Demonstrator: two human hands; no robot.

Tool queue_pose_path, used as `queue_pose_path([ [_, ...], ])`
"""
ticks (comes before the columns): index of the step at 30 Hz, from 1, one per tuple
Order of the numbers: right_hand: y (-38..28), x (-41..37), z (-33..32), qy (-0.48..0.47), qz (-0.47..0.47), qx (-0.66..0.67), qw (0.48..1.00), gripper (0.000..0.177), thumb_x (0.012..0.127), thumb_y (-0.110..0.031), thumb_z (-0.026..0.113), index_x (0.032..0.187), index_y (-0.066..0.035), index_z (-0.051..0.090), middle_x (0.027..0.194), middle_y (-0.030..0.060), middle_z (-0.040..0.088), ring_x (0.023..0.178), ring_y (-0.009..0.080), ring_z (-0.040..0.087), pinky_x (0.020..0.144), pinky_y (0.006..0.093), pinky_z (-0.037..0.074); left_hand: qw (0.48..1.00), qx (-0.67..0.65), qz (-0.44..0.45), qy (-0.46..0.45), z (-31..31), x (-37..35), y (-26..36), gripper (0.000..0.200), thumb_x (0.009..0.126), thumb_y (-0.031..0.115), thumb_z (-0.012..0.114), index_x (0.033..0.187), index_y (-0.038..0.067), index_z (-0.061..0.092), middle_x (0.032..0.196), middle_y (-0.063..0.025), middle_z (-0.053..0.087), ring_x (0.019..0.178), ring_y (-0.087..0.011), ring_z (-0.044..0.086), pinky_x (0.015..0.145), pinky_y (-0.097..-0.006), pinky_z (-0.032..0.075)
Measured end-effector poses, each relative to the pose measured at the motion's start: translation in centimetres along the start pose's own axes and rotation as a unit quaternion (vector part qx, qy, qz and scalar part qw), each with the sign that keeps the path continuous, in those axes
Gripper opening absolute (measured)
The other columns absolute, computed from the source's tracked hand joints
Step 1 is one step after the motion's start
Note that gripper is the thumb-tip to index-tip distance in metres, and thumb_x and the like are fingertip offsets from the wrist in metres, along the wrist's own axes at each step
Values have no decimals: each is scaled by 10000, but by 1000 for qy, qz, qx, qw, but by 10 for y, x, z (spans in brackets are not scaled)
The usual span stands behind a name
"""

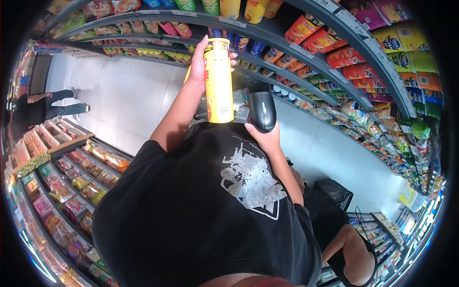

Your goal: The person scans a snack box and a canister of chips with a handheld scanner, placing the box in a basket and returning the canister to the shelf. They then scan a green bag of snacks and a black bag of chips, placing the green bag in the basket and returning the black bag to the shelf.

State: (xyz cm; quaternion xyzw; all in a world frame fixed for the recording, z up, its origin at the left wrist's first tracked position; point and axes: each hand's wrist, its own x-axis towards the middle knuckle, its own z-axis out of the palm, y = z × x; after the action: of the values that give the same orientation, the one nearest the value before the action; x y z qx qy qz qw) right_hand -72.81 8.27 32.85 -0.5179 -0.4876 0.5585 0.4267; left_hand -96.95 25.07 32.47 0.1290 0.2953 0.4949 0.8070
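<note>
My left hand [197, 68] is wrapped round a yellow chip canister [219, 88], held upright in front of my chest, its fingertips showing at the right side. A sliver of yellow also shows behind that hand, too hidden to name. In my right hand [268, 138] is a black handheld barcode scanner [263, 112], just right of the canister and apart from it. My thumb lies along its lower left side, and the other fingers are mostly hidden beneath it. Behind the canister's lower end are clear and printed items that I cannot make out.
Shelves [306, 55] of chip canisters and snack bags curve across the top and right. A display rack [79, 167] of packaged snacks stands at left. One person [45, 106] is at far left, another [351, 253] at lower right near a black basket [333, 193].
</note>
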Motion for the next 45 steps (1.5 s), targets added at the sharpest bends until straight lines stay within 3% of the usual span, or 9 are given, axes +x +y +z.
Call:
queue_pose_path([
  [8, 29, -34, 40, 52, 5, -45, 998, 604, 750, -130, 882, 1262, -10, 585, 1084, 80, 694, 953, 142, 652, 855, 309, 540, 992, 91, -82, 42, -34, 10, -12, 714, 965, 691, 479, 1188, 30, 630, 1030, -206, 732, 842, -287, 738, 752, -407, 625],
  [9, 27, -39, 47, 60, 23, -31, 997, 738, 724, -113, 901, 1346, 18, 528, 1165, 89, 662, 1049, 150, 627, 940, 318, 517, 989, 102, -99, 47, -36, 9, -15, 707, 964, 687, 484, 1180, 30, 625, 1019, -200, 735, 838, -281, 739, 746, -405, 624],
  [17, 31, -62, 55, 67, -35, -75, 994, 960, 706, -95, 895, 1500, 27, 370, 1337, 163, 567, 1239, 242, 575, 1061, 366, 456, 992, 47, -103, -59, -44, 7, -18, 812, 953, 733, 433, 1253, -2, 607, 1102, -234, 703, 879, -316, 721, 777, -429, 617],
  [25, 20, -51, 73, -11, -102, -126, 987, 974, 676, -78, 881, 1495, 35, 366, 1358, 175, 557, 1281, 260, 561, 1090, 377, 440, 994, -66, -70, -49, -66, -26, 3, 788, 937, 731, 463, 1215, 11, 622, 1046, -219, 725, 836, -302, 744, 745, -441, 636],
  [34, 32, -35, 100, -83, -102, -56, 990, 995, 684, -67, 868, 1515, 42, 332, 1370, 180, 569, 1265, 255, 581, 1081, 370, 451, 994, -97, -22, -55, -91, -56, 21, 817, 936, 760, 428, 1185, 2, 606, 1031, -206, 688, 828, -307, 713, 716, -437, 619],
  [37, 26, -33, 92, -77, -142, -83, 983, 996, 705, -60, 858, 1529, 35, 307, 1317, 179, 597, 1177, 244, 634, 1019, 371, 502, 988, -133, -3, -84, -99, -60, 19, 806, 935, 758, 455, 1199, 13, 614, 1012, -212, 718, 835, -301, 746, 725, -436, 637],
  [39, 42, -37, 75, -80, -85, -50, 992, 987, 731, -41, 835, 1544, 17, 279, 1219, 164, 635, 965, 210, 694, 869, 359, 571, 989, -128, 11, -76, -95, -61, 15, 797, 939, 750, 465, 1201, 13, 615, 1021, -217, 719, 841, -305, 748, 727, -436, 637],
  [41, 48, -36, 62, -90, -99, -45, 990, 975, 738, -37, 827, 1544, 10, 281, 1188, 157, 644, 903, 198, 701, 820, 349, 583, 994, -92, -1, -57, -88, -60, 16, 778, 947, 737, 475, 1195, 15, 621, 1037, -224, 719, 846, -304, 749, 730, -437, 636],
  [45, 26, -35, 56, -118, -40, 11, 992, 925, 707, -126, 870, 1483, 32, 391, 1293, 146, 605, 1124, 218, 622, 981, 352, 494, 999, -23, -5, -32, -81, -66, 27, 742, 966, 715, 487, 1180, 21, 637, 1048, -226, 729, 843, -287, 753, 732, -422, 636],
])
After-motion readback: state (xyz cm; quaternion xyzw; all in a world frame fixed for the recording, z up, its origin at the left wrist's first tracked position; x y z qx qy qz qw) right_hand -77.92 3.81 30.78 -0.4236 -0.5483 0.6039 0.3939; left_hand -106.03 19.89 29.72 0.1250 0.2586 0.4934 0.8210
